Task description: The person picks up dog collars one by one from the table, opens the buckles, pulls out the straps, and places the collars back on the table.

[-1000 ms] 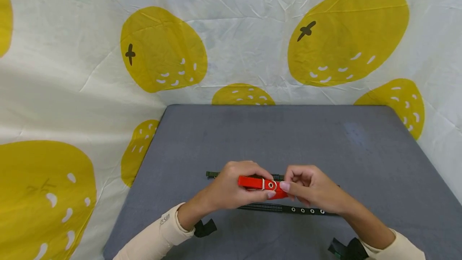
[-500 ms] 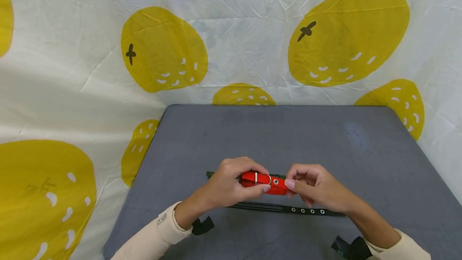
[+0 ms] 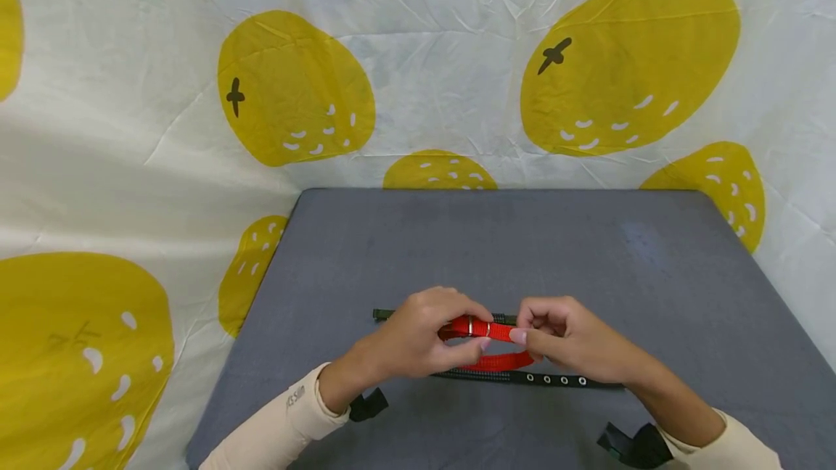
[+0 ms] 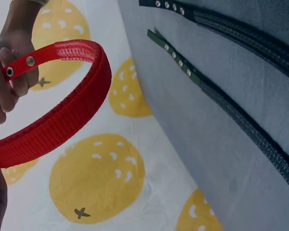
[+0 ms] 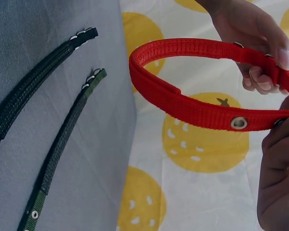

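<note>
A red pet collar (image 3: pixel 503 363), made of padded webbing with metal eyelets, is held above the table, bent into a loop. My left hand (image 3: pixel 434 332) pinches its buckle end between thumb and fingers; metal rings show there in the head view. With thumb and fingertips my right hand (image 3: pixel 564 332) grips the eyelet end of the strap. In the left wrist view the collar (image 4: pixel 82 106) curves round between both hands. One eyelet (image 5: pixel 239 123) stands out in the right wrist view, close to the right hand (image 5: pixel 282 168).
On the grey table (image 3: pixel 496 245) lie a black collar (image 3: pixel 555 381) with a row of eyelets and, farther back, a dark green collar (image 3: pixel 384 315), partly hidden by the hands. A white cloth (image 3: pixel 444 93) with yellow fruit prints hangs behind the table and at its sides.
The red collar, earlier squeezed nearly flat with an eyelet facing up, has spread into a wider loop, its lower side now nearer me. Both hands stay in nearly the same place.
</note>
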Motion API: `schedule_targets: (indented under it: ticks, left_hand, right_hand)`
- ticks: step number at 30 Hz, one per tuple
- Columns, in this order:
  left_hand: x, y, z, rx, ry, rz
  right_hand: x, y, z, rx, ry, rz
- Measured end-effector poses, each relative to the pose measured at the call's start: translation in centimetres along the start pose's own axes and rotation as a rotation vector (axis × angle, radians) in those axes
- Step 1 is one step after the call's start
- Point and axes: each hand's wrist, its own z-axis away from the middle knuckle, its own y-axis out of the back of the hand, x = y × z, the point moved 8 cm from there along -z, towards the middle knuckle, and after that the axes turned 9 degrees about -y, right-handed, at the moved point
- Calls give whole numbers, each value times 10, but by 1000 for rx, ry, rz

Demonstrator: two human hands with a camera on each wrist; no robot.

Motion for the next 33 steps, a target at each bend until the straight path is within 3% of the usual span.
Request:
schedule_targets:
  ticks: [7, 15, 21, 26, 33]
  left_hand:
    - [-6, 6, 4, -1, 80, 91]
    - [-6, 9, 5, 0, 85, 129]
    - [-6, 10, 7, 9, 90, 146]
    - [-8, 11, 10, 18, 111, 143]
    - [-12, 13, 14, 42, 116, 162]
  right_hand:
    - [-1, 4, 2, -17, 30, -43]
    - [-1, 6, 0, 98, 32, 69]
    - [-3, 8, -1, 175, 38, 90]
    - [-1, 10, 1, 190, 49, 54]
    - [-5, 14, 5, 212, 158, -47]
